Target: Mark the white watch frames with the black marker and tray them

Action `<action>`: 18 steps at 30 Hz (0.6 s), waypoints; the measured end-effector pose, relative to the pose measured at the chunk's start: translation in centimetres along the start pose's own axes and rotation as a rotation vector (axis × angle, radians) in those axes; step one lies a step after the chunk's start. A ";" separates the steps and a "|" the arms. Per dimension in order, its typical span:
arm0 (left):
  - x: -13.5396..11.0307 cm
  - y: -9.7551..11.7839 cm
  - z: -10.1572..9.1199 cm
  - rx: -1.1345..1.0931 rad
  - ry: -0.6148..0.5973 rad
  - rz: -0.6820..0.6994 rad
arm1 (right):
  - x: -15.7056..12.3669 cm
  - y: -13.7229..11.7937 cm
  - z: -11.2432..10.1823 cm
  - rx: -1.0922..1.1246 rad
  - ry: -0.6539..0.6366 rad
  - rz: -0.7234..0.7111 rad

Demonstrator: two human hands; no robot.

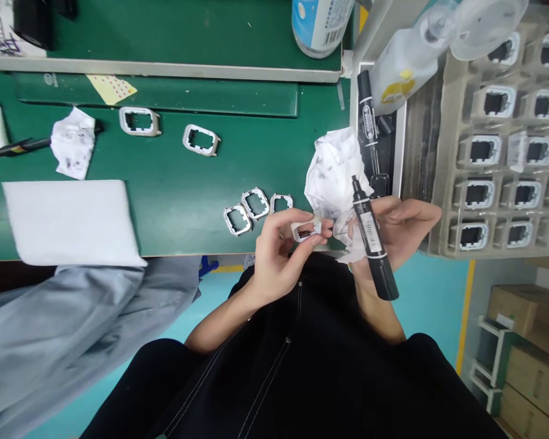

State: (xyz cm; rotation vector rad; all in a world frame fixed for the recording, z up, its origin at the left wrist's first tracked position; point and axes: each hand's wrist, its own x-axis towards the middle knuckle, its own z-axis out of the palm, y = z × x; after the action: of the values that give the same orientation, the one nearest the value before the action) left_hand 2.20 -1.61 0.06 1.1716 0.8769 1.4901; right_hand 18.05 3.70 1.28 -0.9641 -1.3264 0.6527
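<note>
My left hand (279, 259) pinches a small white watch-case frame (318, 228) between thumb and fingers, just in front of the bench edge. In my right hand (396, 228) there is a black marker pen (370, 228), slanting across the palm with its narrow tip end pointing up. A thin piece of tissue (351, 236) is also at the fingers of that hand, beside the frame. On the green bench to the left lie more watch-case frames (255, 203), one partly hidden behind my left hand. A crumpled white tissue (333, 171) lies just beyond my hands.
At right, a clear plastic tray (446, 225) holds several frames in pockets. A pump bottle (400, 70) and another marker (366, 107) stand or lie near it. Further left are a white foam sheet (68, 222), two loose frames and a crumpled tissue (73, 143) over a pen.
</note>
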 end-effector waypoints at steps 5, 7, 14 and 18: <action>0.9 -0.4 0.3 0.068 0.080 -0.036 | -0.5 0.0 1.0 -0.084 0.048 0.024; 1.2 -0.7 0.8 0.053 0.112 -0.094 | -1.0 0.6 1.4 -0.153 0.065 -0.031; 1.4 -2.0 4.3 -0.022 0.355 -0.143 | -2.2 0.9 3.4 -0.325 0.191 -0.136; 2.1 -2.4 4.6 -0.038 0.418 -0.060 | -2.1 0.7 3.9 -0.284 0.255 -0.096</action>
State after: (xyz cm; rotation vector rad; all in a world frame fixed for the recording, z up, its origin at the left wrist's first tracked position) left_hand 7.18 0.78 -0.45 0.8082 1.1455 1.7242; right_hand 14.02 3.05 -0.43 -1.1630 -1.2472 0.2600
